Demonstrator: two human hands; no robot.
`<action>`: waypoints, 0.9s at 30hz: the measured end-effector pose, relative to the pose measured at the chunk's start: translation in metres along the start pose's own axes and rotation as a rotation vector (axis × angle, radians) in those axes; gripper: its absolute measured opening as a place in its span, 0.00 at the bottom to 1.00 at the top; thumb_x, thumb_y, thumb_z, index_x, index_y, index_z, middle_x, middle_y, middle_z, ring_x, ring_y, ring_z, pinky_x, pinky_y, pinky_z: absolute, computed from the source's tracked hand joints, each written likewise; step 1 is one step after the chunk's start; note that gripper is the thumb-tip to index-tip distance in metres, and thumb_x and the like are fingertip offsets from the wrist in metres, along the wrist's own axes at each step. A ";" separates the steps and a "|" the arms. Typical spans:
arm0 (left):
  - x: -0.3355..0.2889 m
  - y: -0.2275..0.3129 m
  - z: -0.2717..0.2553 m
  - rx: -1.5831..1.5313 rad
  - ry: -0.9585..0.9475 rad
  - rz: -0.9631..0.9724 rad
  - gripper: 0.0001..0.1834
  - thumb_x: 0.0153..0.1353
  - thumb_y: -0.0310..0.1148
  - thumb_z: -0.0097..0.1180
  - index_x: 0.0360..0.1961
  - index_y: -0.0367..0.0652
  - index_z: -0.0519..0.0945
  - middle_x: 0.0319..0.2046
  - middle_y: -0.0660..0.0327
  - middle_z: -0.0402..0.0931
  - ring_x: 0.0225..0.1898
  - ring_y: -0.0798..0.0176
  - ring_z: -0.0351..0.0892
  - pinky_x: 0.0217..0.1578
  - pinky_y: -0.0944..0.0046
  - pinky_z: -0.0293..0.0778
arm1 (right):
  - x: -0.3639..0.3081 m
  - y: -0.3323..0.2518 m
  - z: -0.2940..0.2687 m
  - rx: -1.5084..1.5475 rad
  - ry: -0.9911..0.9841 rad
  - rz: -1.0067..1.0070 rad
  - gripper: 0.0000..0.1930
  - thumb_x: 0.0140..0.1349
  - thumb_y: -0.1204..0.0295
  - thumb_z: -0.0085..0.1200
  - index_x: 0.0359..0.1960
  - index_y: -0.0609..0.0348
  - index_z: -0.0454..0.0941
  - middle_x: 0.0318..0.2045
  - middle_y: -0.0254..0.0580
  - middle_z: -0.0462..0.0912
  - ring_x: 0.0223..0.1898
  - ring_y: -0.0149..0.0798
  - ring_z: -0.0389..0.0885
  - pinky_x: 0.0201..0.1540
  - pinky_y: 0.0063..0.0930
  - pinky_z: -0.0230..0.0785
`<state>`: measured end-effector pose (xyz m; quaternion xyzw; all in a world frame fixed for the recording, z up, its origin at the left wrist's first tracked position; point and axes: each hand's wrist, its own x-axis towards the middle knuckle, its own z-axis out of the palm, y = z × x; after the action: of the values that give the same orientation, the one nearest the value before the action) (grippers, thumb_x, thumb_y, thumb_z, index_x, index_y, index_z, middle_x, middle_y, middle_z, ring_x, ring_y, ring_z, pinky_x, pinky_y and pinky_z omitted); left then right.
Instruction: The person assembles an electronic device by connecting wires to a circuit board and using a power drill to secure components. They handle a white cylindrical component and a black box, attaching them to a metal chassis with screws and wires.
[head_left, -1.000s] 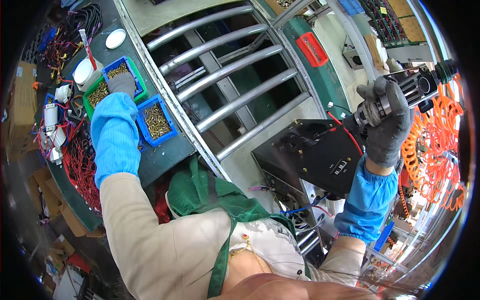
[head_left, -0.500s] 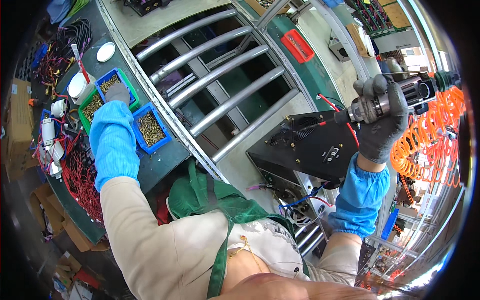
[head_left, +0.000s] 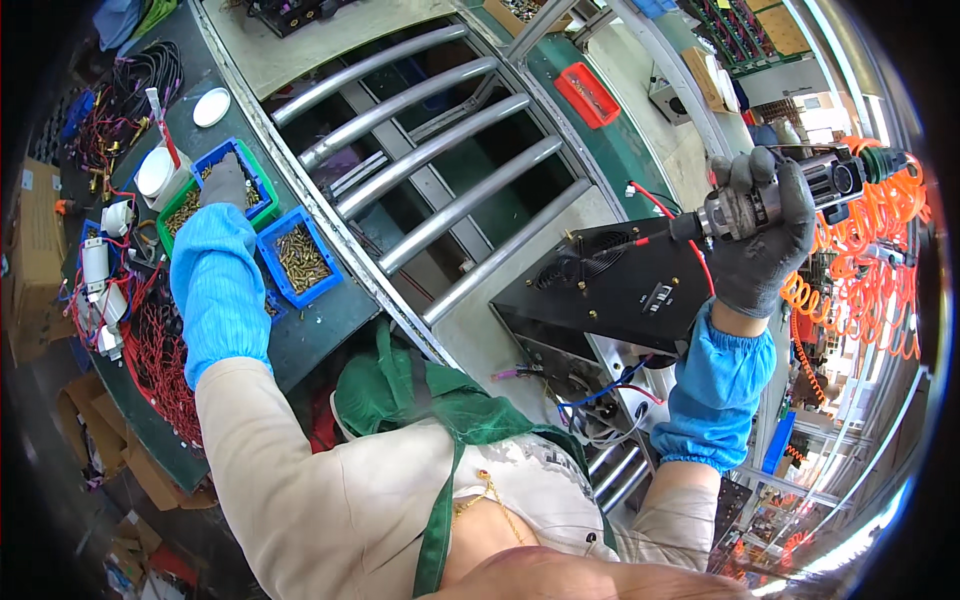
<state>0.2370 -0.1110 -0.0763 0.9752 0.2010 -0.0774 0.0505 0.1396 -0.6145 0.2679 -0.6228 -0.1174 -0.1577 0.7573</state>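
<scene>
My left hand (head_left: 224,184), in a grey glove, is down at a small blue bin (head_left: 203,160) of brass-coloured screws. Its fingers look drawn together, but the tips are hard to make out. That bin sits within a green tray (head_left: 264,212), which holds more screws. Beside it stands another blue bin (head_left: 322,292) full of screws. My right hand (head_left: 765,245), also gloved, is wrapped round a power screwdriver (head_left: 735,212). The tool's bit points left over a black metal box (head_left: 625,295) with a round fan grille and several brass screws on its top.
Metal rollers (head_left: 440,205) span the gap between the left bench and the black box. Bundled wires (head_left: 160,350) and a white tub (head_left: 155,172) are on the left bench. A red tray (head_left: 587,95) lies on the far bench. Orange coiled hoses (head_left: 870,270) hang at right.
My left hand has shifted slightly up and left at the blue bin, and its glove shows more. The right hand keeps its grip on the screwdriver, nearly in place.
</scene>
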 end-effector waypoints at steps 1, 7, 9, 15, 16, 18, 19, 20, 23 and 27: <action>0.006 -0.008 0.006 -0.014 0.020 0.014 0.13 0.64 0.31 0.38 0.46 0.42 0.73 0.46 0.47 0.75 0.49 0.46 0.76 0.47 0.49 0.73 | 0.000 -0.004 0.000 0.000 -0.019 -0.013 0.16 0.60 0.64 0.50 0.45 0.61 0.70 0.29 0.36 0.75 0.30 0.34 0.73 0.43 0.41 0.72; 0.007 -0.022 0.011 0.000 0.127 0.033 0.12 0.62 0.31 0.42 0.44 0.45 0.74 0.42 0.48 0.77 0.46 0.46 0.77 0.45 0.49 0.73 | -0.008 -0.028 -0.011 -0.003 -0.088 -0.054 0.15 0.61 0.63 0.49 0.43 0.62 0.70 0.30 0.35 0.74 0.29 0.33 0.71 0.45 0.42 0.71; 0.003 -0.018 0.013 -0.074 0.251 0.036 0.12 0.61 0.33 0.44 0.44 0.46 0.75 0.41 0.48 0.77 0.45 0.46 0.77 0.45 0.49 0.72 | -0.013 -0.036 -0.007 0.000 -0.133 -0.089 0.17 0.61 0.64 0.48 0.45 0.63 0.68 0.30 0.35 0.73 0.29 0.34 0.71 0.44 0.43 0.71; -0.124 0.166 -0.055 -1.402 -0.200 0.528 0.18 0.49 0.21 0.58 0.43 0.48 0.82 0.33 0.64 0.79 0.31 0.73 0.76 0.33 0.74 0.73 | -0.027 -0.042 -0.001 0.054 -0.201 -0.229 0.21 0.61 0.65 0.46 0.53 0.63 0.64 0.30 0.37 0.73 0.27 0.34 0.70 0.44 0.46 0.73; -0.171 0.194 -0.079 -1.561 -0.438 0.544 0.17 0.52 0.22 0.55 0.44 0.43 0.81 0.35 0.64 0.78 0.30 0.75 0.75 0.30 0.75 0.72 | -0.029 -0.042 0.001 0.056 -0.153 -0.236 0.21 0.61 0.65 0.46 0.54 0.62 0.64 0.30 0.37 0.73 0.26 0.34 0.71 0.44 0.46 0.74; -0.230 0.226 -0.095 -1.744 -0.664 0.659 0.14 0.55 0.25 0.56 0.45 0.39 0.80 0.33 0.64 0.78 0.29 0.75 0.74 0.30 0.76 0.71 | -0.030 -0.042 0.007 0.118 -0.192 -0.240 0.21 0.62 0.65 0.46 0.53 0.62 0.65 0.29 0.37 0.73 0.27 0.35 0.71 0.44 0.46 0.73; -0.250 0.238 -0.096 -1.878 -0.771 0.670 0.14 0.57 0.27 0.57 0.45 0.38 0.79 0.33 0.64 0.78 0.29 0.75 0.74 0.30 0.76 0.70 | -0.030 -0.043 0.008 0.142 -0.208 -0.244 0.20 0.62 0.65 0.46 0.52 0.63 0.65 0.29 0.37 0.74 0.27 0.35 0.72 0.44 0.47 0.73; -0.264 0.245 -0.095 -1.903 -0.855 0.693 0.14 0.57 0.28 0.57 0.46 0.38 0.79 0.32 0.64 0.78 0.29 0.75 0.74 0.31 0.75 0.71 | -0.032 -0.042 0.008 0.197 -0.231 -0.221 0.18 0.61 0.64 0.46 0.49 0.62 0.67 0.29 0.37 0.74 0.27 0.36 0.72 0.45 0.47 0.71; -0.291 0.253 -0.104 -1.956 -0.927 0.765 0.14 0.58 0.30 0.58 0.45 0.37 0.78 0.31 0.63 0.77 0.30 0.74 0.72 0.32 0.73 0.70 | -0.038 -0.040 0.005 0.152 -0.177 -0.195 0.16 0.60 0.63 0.47 0.45 0.60 0.69 0.31 0.36 0.76 0.28 0.37 0.72 0.44 0.47 0.69; -0.303 0.257 -0.108 -1.988 -0.928 0.782 0.13 0.58 0.31 0.58 0.43 0.36 0.77 0.30 0.62 0.75 0.30 0.72 0.71 0.31 0.72 0.69 | -0.044 -0.037 0.001 0.215 -0.190 -0.208 0.17 0.60 0.63 0.47 0.48 0.58 0.68 0.31 0.36 0.76 0.29 0.36 0.72 0.44 0.47 0.69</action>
<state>0.0795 -0.4482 0.0991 0.3792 -0.1789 -0.2143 0.8822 0.0852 -0.6161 0.2851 -0.5347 -0.2684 -0.1623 0.7847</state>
